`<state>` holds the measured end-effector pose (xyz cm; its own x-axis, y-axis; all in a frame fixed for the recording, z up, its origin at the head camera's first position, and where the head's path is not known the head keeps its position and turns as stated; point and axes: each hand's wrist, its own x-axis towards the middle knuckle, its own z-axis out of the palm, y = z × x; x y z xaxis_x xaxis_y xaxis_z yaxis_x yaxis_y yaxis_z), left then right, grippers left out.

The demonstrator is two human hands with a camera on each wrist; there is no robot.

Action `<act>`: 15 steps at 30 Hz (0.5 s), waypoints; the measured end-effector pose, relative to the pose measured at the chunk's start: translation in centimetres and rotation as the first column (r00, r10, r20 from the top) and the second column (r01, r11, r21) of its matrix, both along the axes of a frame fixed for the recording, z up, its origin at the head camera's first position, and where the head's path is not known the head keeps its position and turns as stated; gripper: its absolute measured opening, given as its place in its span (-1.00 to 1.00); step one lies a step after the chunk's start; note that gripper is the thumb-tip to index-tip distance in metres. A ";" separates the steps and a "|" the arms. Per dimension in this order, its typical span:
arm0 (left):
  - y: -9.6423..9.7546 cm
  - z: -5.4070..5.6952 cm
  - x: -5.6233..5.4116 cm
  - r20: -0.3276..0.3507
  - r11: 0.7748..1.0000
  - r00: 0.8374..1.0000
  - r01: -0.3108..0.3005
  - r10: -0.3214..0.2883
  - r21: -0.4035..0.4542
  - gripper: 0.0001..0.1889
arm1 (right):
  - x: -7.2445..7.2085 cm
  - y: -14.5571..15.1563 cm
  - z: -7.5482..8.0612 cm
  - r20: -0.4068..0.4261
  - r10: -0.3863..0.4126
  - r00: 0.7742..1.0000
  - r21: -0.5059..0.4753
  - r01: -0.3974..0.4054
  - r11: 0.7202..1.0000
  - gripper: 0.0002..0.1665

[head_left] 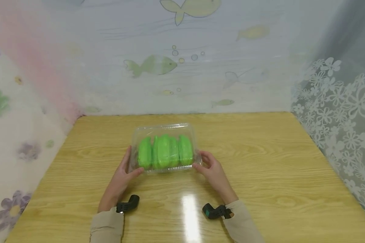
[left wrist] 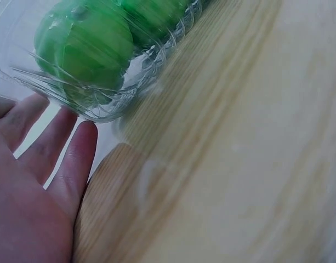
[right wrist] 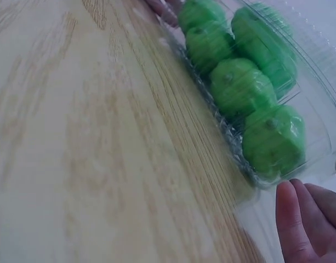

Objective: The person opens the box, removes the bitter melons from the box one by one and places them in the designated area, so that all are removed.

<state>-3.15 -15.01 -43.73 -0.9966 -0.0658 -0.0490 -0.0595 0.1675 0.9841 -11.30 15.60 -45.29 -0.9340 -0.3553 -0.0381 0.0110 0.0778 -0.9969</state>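
Note:
A clear plastic clamshell box [head_left: 164, 170] with its lid closed is held between both hands, close over the wooden table. Inside lie several long, green, ridged fruit-like pieces [head_left: 163, 152], side by side. The right wrist view shows the rounded ends of these green pieces [right wrist: 274, 142], each with a small dark spot. My left hand [head_left: 121, 175] grips the box's near left corner, thumb along the front edge and fingers at the side. At the near right corner my right hand [head_left: 213, 170] holds it likewise, with fingertips [right wrist: 288, 200] right at the bottom edge.
The wooden table [head_left: 261, 152] stretches out around the box. Behind it is a pale curtain-like wall [head_left: 200, 87] with fish drawings, and flower-patterned sheets [head_left: 331, 128] flank the sides. Each wrist carries a black camera mount [head_left: 129, 204].

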 end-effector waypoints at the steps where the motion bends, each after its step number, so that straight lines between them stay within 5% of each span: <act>1: 0.1 0.0 0.1 -0.005 1.000 1.000 0.001 -0.001 0.003 -0.08 | 0.0 0.1 0.1 0.003 0.001 1.000 0.001 -0.001 1.000 -0.30; 15: 0.9 0.3 1.4 0.025 0.999 0.999 -0.023 0.024 -0.040 -0.08 | 2.2 0.2 3.5 0.003 0.040 0.999 0.030 -0.041 0.999 -0.39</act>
<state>-1.71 -14.09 -43.39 -0.9932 -0.0918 -0.0714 -0.0890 0.2044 0.9748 -9.07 15.80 -41.79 -0.9187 -0.3915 -0.0516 0.0097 0.1084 -0.9941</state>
